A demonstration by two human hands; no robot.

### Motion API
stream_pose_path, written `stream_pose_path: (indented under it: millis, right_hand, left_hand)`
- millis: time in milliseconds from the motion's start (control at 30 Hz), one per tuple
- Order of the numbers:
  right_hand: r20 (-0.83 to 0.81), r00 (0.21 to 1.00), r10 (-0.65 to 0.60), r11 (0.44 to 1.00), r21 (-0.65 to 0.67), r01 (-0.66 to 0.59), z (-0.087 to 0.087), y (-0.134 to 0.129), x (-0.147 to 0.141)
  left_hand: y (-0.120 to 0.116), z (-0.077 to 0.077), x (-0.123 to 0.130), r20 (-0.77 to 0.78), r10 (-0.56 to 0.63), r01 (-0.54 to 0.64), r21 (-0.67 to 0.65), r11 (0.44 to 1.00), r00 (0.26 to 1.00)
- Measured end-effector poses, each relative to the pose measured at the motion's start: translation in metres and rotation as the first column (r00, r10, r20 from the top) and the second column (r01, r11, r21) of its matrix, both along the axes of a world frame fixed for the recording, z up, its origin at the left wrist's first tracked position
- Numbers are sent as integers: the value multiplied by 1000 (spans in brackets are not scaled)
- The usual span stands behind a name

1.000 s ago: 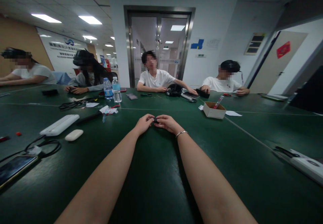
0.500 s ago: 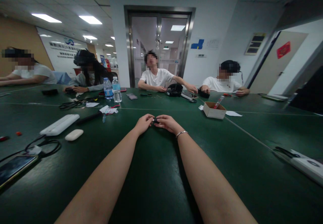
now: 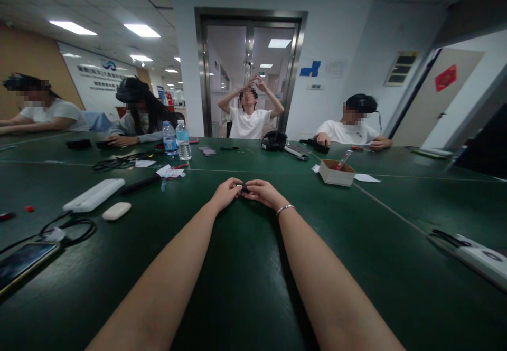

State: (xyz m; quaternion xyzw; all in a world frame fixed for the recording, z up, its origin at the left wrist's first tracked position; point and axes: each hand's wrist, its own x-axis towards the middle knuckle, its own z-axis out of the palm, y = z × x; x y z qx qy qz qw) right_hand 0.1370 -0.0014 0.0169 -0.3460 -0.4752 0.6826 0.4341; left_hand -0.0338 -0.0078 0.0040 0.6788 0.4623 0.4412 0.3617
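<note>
Both my arms reach forward over the dark green table (image 3: 245, 266), and the fingertips nearly meet in the middle. A small dark object (image 3: 244, 188), too small to make out its kind, sits between them. My left hand (image 3: 227, 195) pinches its left side, where a light spot shows. My right hand (image 3: 264, 192), with a silver bracelet (image 3: 285, 209) at the wrist, is closed on its right side. The fingers cover most of the object.
To the left lie a white power bank (image 3: 94, 195), a white oval case (image 3: 116, 211) and a phone (image 3: 26, 266) with cables. Two water bottles (image 3: 183, 141) stand farther back. A small box (image 3: 336, 173) is at the right. Several people sit across the table.
My hands stay in the same place with the small dark object. The person opposite has raised both arms overhead, away from the table.
</note>
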Motion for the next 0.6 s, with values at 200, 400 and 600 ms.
stream_pose_path:
  millis: [200,400,600]
  right_hand:
    - [16,1000,-12,1000,-2,12,1,-1,-1]
    - [7,1000,-11,1000,4,11,-2,2,-1]
    - [-16,1000,-3,1000,8,3,-3,3,0]
  left_hand:
    - [0,-1,-1,0,-2,2,-2,1000,1000]
    - [3,-3,-2,-23,-14,14,1,1000,1000]
    - [-1,1,-2,-48,17,-18,-5,1000,999]
